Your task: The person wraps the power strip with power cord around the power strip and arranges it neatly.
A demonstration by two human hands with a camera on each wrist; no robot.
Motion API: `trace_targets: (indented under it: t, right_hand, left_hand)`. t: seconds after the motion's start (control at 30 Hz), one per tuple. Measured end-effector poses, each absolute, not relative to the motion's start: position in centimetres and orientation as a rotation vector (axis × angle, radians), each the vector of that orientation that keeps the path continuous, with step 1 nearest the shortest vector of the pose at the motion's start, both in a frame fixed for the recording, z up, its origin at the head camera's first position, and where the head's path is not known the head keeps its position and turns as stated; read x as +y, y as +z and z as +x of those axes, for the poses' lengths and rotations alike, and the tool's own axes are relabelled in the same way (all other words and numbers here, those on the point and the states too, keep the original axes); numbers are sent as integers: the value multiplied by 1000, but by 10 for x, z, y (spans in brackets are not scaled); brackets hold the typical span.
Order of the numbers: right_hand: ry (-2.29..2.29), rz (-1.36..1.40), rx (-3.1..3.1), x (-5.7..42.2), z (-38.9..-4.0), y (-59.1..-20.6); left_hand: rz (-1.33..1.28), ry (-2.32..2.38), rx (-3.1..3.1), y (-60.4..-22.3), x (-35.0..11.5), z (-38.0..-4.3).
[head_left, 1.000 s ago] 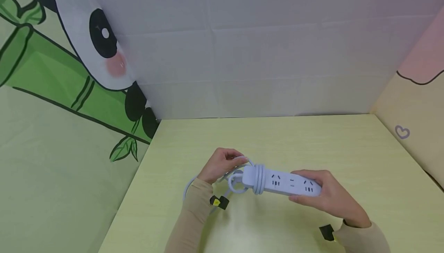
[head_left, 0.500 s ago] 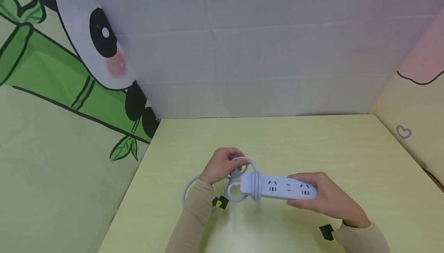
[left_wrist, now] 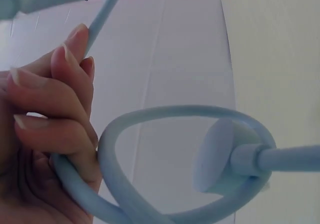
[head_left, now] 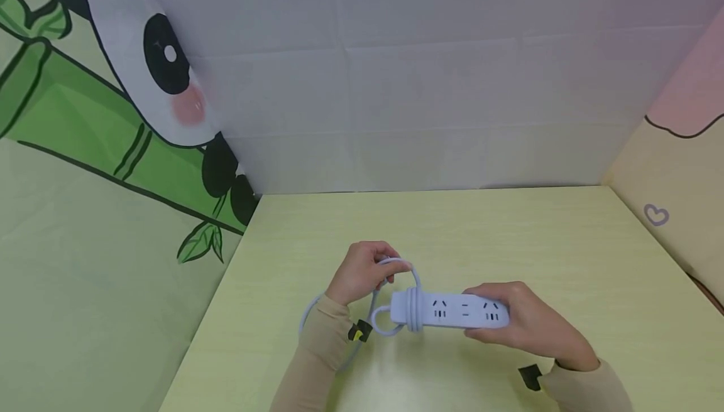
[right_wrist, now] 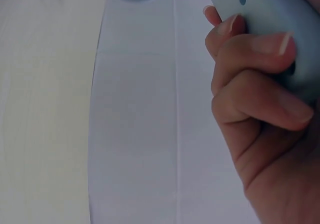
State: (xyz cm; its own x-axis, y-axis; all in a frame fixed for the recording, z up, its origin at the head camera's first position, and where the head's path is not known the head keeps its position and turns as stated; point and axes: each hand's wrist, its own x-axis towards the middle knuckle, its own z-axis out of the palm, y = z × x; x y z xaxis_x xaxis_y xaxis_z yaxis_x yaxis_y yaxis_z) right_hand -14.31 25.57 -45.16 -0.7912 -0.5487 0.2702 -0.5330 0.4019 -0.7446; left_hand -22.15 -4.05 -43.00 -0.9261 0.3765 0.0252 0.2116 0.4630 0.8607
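Note:
My right hand (head_left: 526, 314) grips the right end of a white power strip (head_left: 469, 310), its socket face turned up toward the head camera. Several turns of the white cord (head_left: 415, 309) wrap the strip's left end. Between thumb and fingers, my left hand (head_left: 364, 272) pinches the cord just above that end, where it arches up from the turns. In the left wrist view the cord (left_wrist: 107, 14) runs taut from the fingertips, and a loose loop hangs below the hand with the round plug (left_wrist: 227, 156) beside it. Fingers (right_wrist: 260, 94) curl around the strip's underside in the right wrist view.
A pale wood-grain table (head_left: 481, 230) lies under both hands. Behind it stands a plain pale wall panel (head_left: 424, 98), with a cartoon-printed panel (head_left: 113, 148) at the left and a pink and beige one (head_left: 679, 179) at the right.
The power strip has shifted down and slightly left and turned closer to level. The cord arch between my left hand and the strip has grown taller; the left hand moved slightly right.

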Motion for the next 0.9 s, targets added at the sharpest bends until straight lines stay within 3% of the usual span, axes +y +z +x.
trace_targets:
  t: [0.9]
  right_hand:
    - [-1190, -1015, 2780, 254, -142, -446]
  left_hand:
    - [644, 1353, 2666, -405, -30, -195]
